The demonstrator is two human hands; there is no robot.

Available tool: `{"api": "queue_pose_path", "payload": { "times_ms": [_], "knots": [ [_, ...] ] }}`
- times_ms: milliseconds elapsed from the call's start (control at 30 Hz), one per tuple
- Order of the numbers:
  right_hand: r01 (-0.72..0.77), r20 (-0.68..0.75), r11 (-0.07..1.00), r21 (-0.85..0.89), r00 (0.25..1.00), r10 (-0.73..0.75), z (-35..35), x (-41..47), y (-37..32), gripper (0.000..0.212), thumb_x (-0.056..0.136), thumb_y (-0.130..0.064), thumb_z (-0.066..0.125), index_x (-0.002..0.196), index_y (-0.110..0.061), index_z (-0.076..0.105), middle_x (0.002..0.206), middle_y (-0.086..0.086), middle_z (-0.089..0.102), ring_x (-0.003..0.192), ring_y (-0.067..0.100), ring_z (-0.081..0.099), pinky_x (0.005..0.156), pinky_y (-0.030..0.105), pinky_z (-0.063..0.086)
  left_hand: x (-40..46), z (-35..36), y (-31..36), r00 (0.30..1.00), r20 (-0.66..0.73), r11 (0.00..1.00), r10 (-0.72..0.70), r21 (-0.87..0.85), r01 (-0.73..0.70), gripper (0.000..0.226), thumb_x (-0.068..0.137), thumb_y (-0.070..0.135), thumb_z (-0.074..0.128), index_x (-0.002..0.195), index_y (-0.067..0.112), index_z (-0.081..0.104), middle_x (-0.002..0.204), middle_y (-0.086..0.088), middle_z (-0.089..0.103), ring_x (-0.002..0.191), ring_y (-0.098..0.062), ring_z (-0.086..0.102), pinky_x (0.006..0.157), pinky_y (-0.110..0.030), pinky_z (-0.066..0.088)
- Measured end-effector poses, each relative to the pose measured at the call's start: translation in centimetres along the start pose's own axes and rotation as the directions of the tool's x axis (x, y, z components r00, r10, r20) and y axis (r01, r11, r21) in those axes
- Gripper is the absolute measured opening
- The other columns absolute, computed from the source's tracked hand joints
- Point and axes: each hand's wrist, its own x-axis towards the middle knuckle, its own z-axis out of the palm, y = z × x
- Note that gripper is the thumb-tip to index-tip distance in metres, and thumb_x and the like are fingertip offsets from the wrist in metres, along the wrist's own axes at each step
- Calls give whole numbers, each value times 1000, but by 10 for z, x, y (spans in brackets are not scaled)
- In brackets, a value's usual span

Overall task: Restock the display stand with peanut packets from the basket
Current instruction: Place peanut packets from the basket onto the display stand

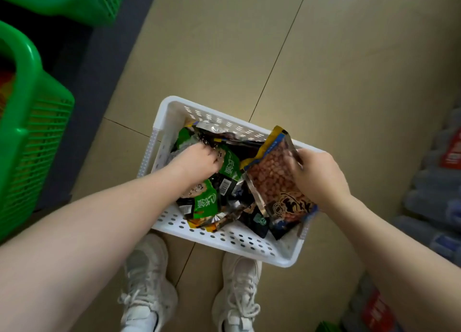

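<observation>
Item: white perforated plastic basket [232, 241], rectangular, set on the tan tiled floor [336, 69] just ahead of a pair of white laced trainers [147, 281]. Contents: a loose heap of snack packets, several lying flat and overlapping.

Item: large clear-windowed peanut packet with yellow and blue edging [272, 179], red-skinned peanuts visible through the film. It stood tilted against the basket's right side, its long axis running from the far rim down toward the near right corner. Its upper end rose above the rim.

Item: right hand [321, 177]. Its fingers [293, 162] were closed around the packet's upper right edge, thumb side hidden behind the film. This hand was the one on the packet; the packet lay directly to the left of its palm.

Item: left hand [197, 162]. It was curled down into the heap on the basket's left side, among the green and black foil packets [207, 202]. The fingertips were buried, so whether they pinched a packet could not be told.

Item: green slatted plastic baskets [37, 132], well apart at the left edge. Display stand: not identifiable in view.

Judgement: the lift would probably go along the packet's long axis, upward and clear of the far rim.
</observation>
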Motion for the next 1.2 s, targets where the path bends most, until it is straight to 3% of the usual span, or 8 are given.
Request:
{"api": "queue_pose_path", "payload": {
  "times_ms": [200, 300, 467, 633, 733, 900, 1100, 1200],
  "knots": [
    [-57, 140, 995, 83, 989, 45, -3, -11, -9, 56, 77, -46, 68, 117, -10, 55, 108, 10, 67, 92, 25, 61, 72, 36, 51, -31, -9, -1, 998, 21, 999, 51, 14, -52, 29, 91, 2, 41, 120, 4, 42, 107, -13, 66, 101, -27, 54, 76, -33, 38],
    [-7, 191, 999, 48, 982, -2, -21, -24, -17, 37, 77, -43, 69, 97, -13, 59, 101, 8, 68, 82, 22, 60, 69, 36, 53, -58, -42, -1, 999, -31, 998, 25, -54, -26, 34, 90, 11, 46, 122, 6, 37, 103, -11, 65, 94, -27, 56, 75, -34, 40],
    [50, 189, 998, 47, 980, -58, -107, -67, -52, 47, 77, -40, 69, 119, -19, 60, 118, 4, 67, 105, 23, 62, 84, 34, 53, -142, -127, -15, 900, 167, 784, -403, -446, 433, 78, 70, 68, 58, 120, 16, 29, 85, -3, 64, 74, -26, 62, 53, -32, 42],
    [323, 225, 934, -151, 931, -286, -221, -132, -114, 7, 85, -37, 60, 90, -31, 62, 97, 1, 65, 96, 26, 62, 68, 29, 44, -263, -204, -25, 819, 206, 693, -536, -446, 566, 78, 68, 72, 57, 119, 16, 36, 99, -7, 67, 89, -29, 65, 58, -33, 41],
    [488, 293, 801, -346, 868, -402, -273, -181, -166, 19, 88, -38, 52, 96, -22, 58, 97, 1, 63, 84, 25, 57, 63, 30, 41, -352, -255, -19, 745, 243, 637, -621, -397, 661, 81, 70, 72, 54, 127, 18, 34, 102, -6, 66, 93, -28, 65, 63, -35, 48],
    [635, 223, 675, -375, 769, -600, -353, -275, -269, 19, 89, -28, 49, 106, -22, 56, 105, 10, 67, 97, 31, 61, 72, 34, 48, -523, -341, 16, 498, 284, 333, -819, -471, 817, 92, 65, 79, 50, 134, 20, 30, 101, -8, 66, 95, -28, 64, 63, -33, 45],
    [851, 165, 343, -398, 434, -886, -429, -404, -415, 42, 89, -32, 52, 130, -32, 47, 123, 10, 63, 111, 32, 58, 82, 38, 47, -716, -414, 93, -1, 242, -125, -970, -498, 858, 99, 60, 83, 45, 133, 17, 31, 61, 2, 49, 53, -15, 51, 45, -29, 39],
    [881, 166, 173, -439, 269, -949, -450, -473, -480, 44, 91, -31, 51, 135, -32, 43, 125, 10, 62, 113, 32, 56, 82, 39, 47, -794, -439, 134, -280, 196, -341, -940, -544, 767, 96, 58, 80, 51, 131, 19, 37, 60, 0, 47, 60, -25, 55, 51, -31, 42]
  ]
}}
